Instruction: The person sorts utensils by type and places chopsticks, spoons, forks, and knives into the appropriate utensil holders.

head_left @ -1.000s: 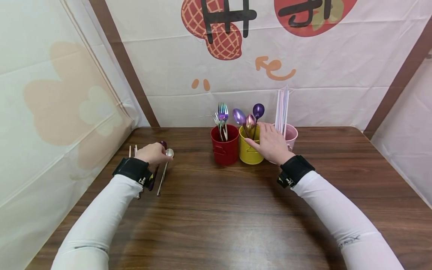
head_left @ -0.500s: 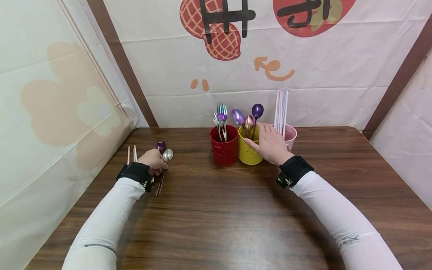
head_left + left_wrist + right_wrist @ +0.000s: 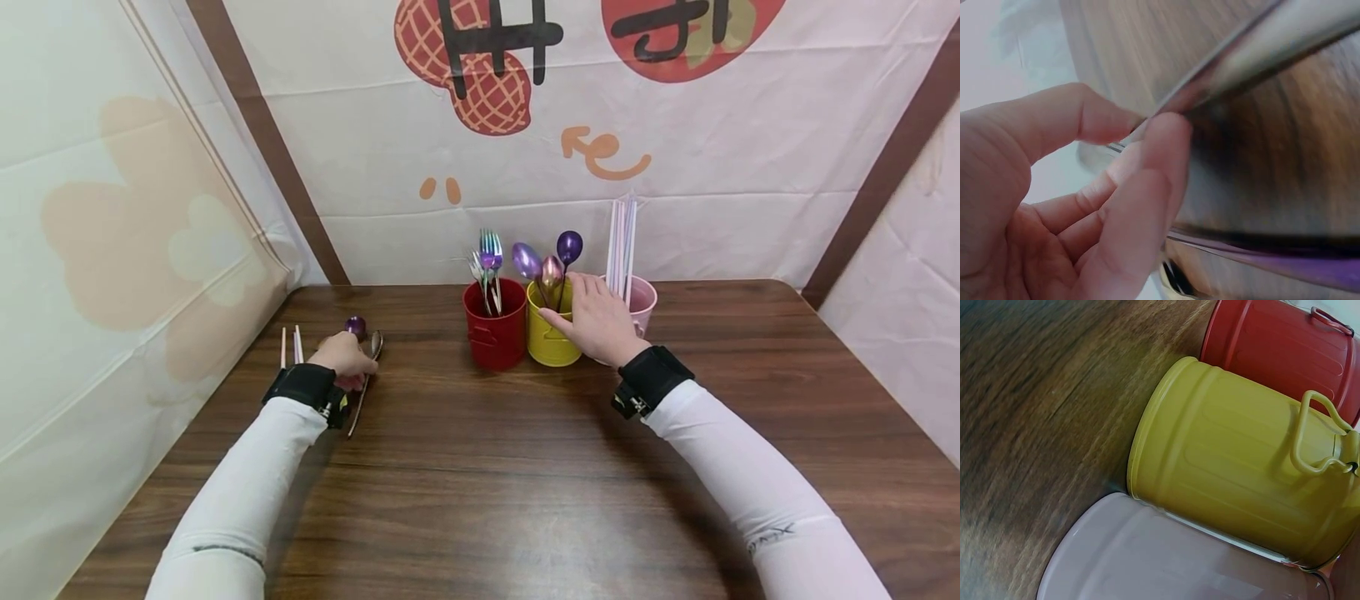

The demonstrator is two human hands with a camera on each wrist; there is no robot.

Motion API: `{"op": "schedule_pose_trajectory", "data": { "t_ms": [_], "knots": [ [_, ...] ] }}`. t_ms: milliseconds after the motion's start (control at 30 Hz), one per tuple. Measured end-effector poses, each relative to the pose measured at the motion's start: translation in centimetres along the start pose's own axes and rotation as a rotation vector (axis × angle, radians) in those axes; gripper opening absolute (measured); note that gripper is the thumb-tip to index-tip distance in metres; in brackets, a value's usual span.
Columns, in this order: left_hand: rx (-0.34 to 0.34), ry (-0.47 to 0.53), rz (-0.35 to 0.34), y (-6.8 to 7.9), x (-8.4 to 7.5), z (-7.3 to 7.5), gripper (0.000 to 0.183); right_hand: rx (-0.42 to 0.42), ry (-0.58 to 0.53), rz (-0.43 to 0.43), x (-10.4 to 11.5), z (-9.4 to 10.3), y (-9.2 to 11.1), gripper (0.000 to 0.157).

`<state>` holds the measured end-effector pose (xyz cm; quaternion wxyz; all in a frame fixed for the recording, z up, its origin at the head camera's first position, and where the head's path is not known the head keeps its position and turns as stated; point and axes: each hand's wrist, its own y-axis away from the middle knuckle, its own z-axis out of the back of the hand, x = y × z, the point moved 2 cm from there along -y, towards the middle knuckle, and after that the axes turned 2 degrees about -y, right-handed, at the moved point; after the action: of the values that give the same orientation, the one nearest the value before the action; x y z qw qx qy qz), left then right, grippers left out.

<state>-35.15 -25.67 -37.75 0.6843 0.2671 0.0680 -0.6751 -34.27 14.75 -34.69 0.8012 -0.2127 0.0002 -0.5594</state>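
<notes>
My left hand (image 3: 345, 357) is at the left of the table, pinching a silver spoon (image 3: 358, 410) between thumb and fingertips. In the left wrist view the spoon (image 3: 1235, 72) runs up to the right from that pinch. A purple spoon (image 3: 356, 327) lies just left of it, partly hidden by the hand. My right hand (image 3: 600, 321) rests at the right side of a yellow pail (image 3: 553, 348), fingers straight and thumb spread towards its front. Several purple and pinkish spoons (image 3: 551, 271) stand in this pail. In the right wrist view the yellow pail (image 3: 1229, 450) shows but no fingers.
Left of the yellow pail stands a red pail (image 3: 495, 337) with several forks (image 3: 491, 250). A pink pail (image 3: 643, 298) with pale straws (image 3: 621, 246) is on the right. Thin sticks (image 3: 297, 343) lie beyond my left wrist. A white fabric wall (image 3: 375, 167) borders the table.
The left hand shifts off the purple spoon's head towards the silver spoon and takes hold of it. The silver spoon turns, its bowl now tilted. The right hand stays on the yellow pail.
</notes>
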Motion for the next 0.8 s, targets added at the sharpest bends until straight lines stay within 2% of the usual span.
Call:
{"op": "schedule_pose_trajectory", "data": {
  "t_ms": [167, 300, 400, 567, 700, 800],
  "knots": [
    [-0.059, -0.021, -0.069, 0.2, -1.1, 0.7, 0.025, -0.009, 0.002, -0.001, -0.1, 0.0, 0.0, 0.085],
    [-0.138, 0.072, -0.112, 0.8, -2.5, 2.3, 0.021, 0.003, 0.002, -0.001, -0.2, -0.2, -0.1, 0.085],
    [-0.222, 0.208, -0.149, 1.6, -3.7, 3.9, 0.02, 0.01, 0.008, 0.0, -0.2, -0.3, -0.1, 0.085],
    [-0.422, 0.383, -0.297, 3.2, -6.6, 5.9, 0.02, 0.013, 0.017, -0.005, -0.2, -0.3, 0.0, 0.084],
    [-0.596, 0.569, -0.421, 4.5, -9.5, 6.5, 0.02, 0.007, 0.011, -0.001, -0.1, -0.2, -0.1, 0.085],
    [-0.68, 0.695, -0.505, 5.3, -11.6, 6.6, 0.018, 0.002, 0.007, 0.0, -0.1, -0.2, -0.1, 0.085]
  ]
}}
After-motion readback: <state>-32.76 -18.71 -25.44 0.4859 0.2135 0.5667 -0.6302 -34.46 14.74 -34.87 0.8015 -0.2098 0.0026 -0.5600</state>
